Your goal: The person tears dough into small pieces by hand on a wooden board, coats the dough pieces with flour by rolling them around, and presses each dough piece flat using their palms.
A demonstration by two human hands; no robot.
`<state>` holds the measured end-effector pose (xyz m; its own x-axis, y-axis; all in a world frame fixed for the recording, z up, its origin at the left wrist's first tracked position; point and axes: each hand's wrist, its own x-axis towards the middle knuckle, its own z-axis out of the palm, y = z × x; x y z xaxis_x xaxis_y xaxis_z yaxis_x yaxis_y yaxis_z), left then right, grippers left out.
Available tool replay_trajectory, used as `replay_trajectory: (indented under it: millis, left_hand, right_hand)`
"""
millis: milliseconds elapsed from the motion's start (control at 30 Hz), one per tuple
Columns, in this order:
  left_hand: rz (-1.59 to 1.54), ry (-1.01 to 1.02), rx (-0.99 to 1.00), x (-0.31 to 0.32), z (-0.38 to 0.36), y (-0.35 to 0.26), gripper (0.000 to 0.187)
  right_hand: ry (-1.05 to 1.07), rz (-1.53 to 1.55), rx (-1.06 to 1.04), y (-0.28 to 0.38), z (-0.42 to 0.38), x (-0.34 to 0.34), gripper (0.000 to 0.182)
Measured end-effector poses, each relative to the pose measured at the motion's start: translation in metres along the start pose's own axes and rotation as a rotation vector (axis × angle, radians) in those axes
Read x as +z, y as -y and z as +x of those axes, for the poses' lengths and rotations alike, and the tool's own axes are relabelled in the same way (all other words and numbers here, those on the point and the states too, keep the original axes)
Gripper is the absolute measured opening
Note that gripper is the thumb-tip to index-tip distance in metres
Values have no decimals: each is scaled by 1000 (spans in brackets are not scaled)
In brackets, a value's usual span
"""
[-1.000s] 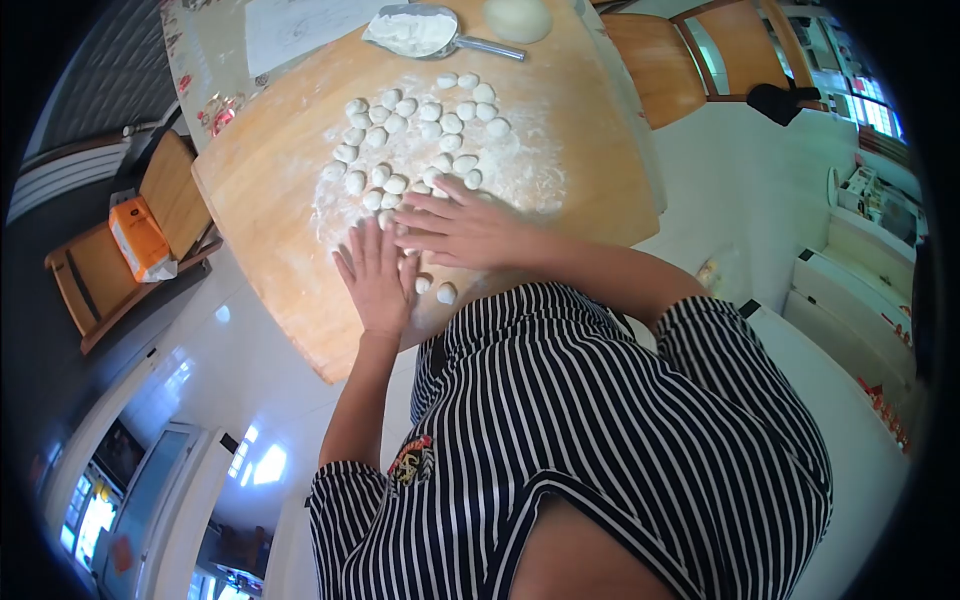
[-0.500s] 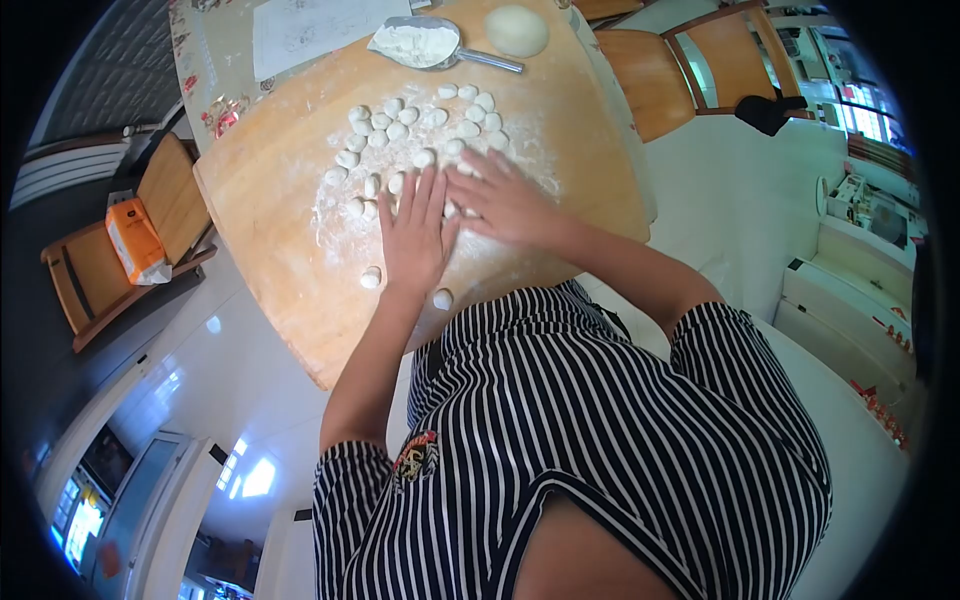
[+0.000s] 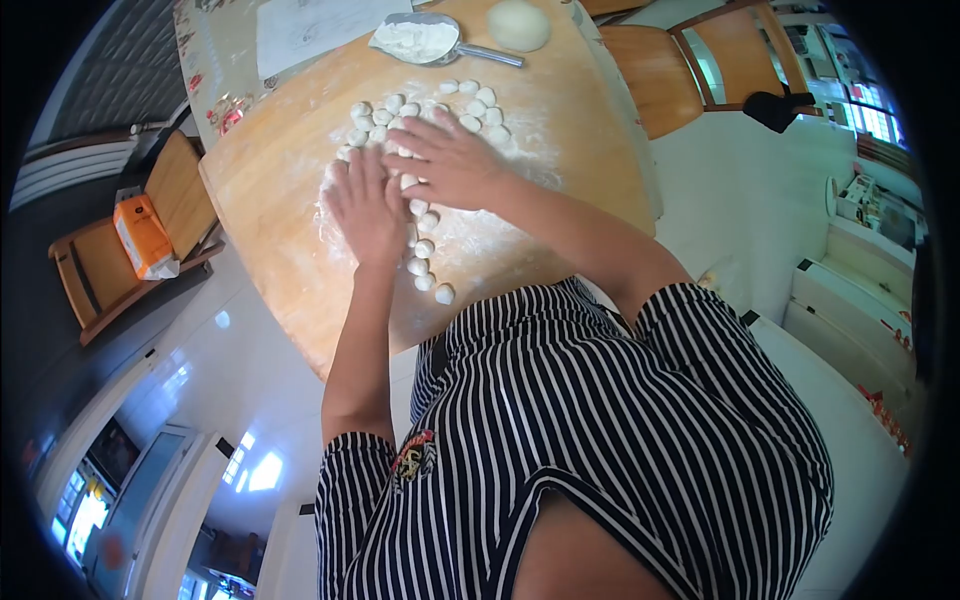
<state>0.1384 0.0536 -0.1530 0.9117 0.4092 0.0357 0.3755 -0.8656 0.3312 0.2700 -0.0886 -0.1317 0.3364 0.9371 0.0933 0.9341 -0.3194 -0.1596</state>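
Small white dough pieces [image 3: 420, 267] lie on a floured wooden board [image 3: 270, 190], some clustered at the back and others in a line towards my body. My left hand [image 3: 370, 215] rests palm down at the left of the group, fingers stretched out and slightly blurred. Over the middle of the pieces spreads my right hand [image 3: 455, 162], also palm down, its fingers pointing left. Both hands cover some pieces, so what lies under the palms is hidden. Neither hand is closed around anything.
Behind the pieces sits a metal scoop [image 3: 425, 42] of flour, beside a larger dough ball [image 3: 518, 25]. A printed sheet [image 3: 320, 35] lies on the flowered tablecloth. Wooden chairs stand on both sides; the left chair [image 3: 100, 265] holds an orange pack [image 3: 145, 236].
My left hand has moved left, and my right hand has moved left and further back. Several dough pieces now show in a line near the front, and the lone piece at the left has gone from its spot.
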Motion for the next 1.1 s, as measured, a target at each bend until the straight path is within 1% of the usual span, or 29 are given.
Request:
replay_trajectory:
  millis: [33,67,133,167,200,233,267,333,367,400,467,500,533,600,633,667,700,733,767,800,833,867,900,933,967,1033,1067,1100]
  left_hand:
    - [-27,18,86,3,3,-8,64]
    - [-33,15,92,4,1,-17,64]
    - [35,74,201,3,-12,-33,65]
    - [28,96,243,0,-21,-37,66]
    - [28,95,242,-4,-34,-35,66]
    - [11,128,278,-6,-50,-31,66]
    - [-6,163,312,-7,-67,-27,66]
    - [43,166,291,-8,-105,-10,64]
    - [89,163,274,-5,-115,-1,62]
    - [91,164,273,-2,-116,6,62]
    - [126,78,145,0,-119,18,57]
    - [146,37,127,0,-109,20,59]
    - [151,41,126,-2,-96,20,59]
    - [63,15,44,-2,-62,18,58]
    - [63,13,45,-1,-46,14,58]
    - [25,18,34,1,-29,7,59]
    - [-15,23,23,3,-18,1,60]
    - [-19,20,26,4,-11,-6,60]
    - [-31,18,98,5,-5,-15,61]
    - [-43,14,170,6,-2,-24,62]
    - [-11,44,202,9,-6,-30,67]
    - [-16,42,203,10,-16,-35,67]
    - [-39,90,239,7,-30,-40,68]
    - [-62,139,276,3,-45,-39,68]
    - [-63,139,275,-2,-59,-36,68]
    - [49,277,376,-11,-93,-24,69]
    - [51,280,368,-10,-110,-14,69]
    - [60,220,399,-5,-126,-3,68]
  right_hand:
    - [-35,37,23,-10,-11,1,55]
    - [-71,74,46,-18,-24,1,54]
    - [-75,79,39,-23,-49,-3,55]
    - [-54,85,31,-21,-62,-7,55]
    - [-34,91,22,-17,-74,-10,55]
    - [19,131,38,-8,-84,-12,58]
    - [20,134,37,2,-88,-11,58]
    - [112,188,-59,23,-90,-12,59]
    - [129,213,-95,34,-84,-23,63]
    - [129,216,-95,39,-74,-18,63]
    - [46,241,-137,53,-51,-6,66]
    - [70,201,-118,57,-37,-2,67]
    - [68,207,-118,55,-24,2,67]
    - [-16,4,-76,41,1,5,64]
    - [-24,97,-23,30,10,1,58]
    - [-25,93,-23,20,14,-2,58]
    - [19,59,31,10,14,-6,55]
    - [63,24,87,-1,13,-8,52]
    - [-46,37,72,-15,3,6,48]
    - [-47,29,73,-22,-8,4,48]
    - [-15,67,42,-28,-20,1,48]
    - [18,108,10,-33,-31,-2,48]
    - [19,120,0,-31,-45,-3,48]
    - [20,119,1,-25,-58,-7,48]
    - [17,176,-40,-16,-70,-11,49]
    - [18,242,-87,9,-81,-19,49]
    - [90,283,-159,22,-84,-25,51]
    - [161,322,-230,31,-85,-28,53]
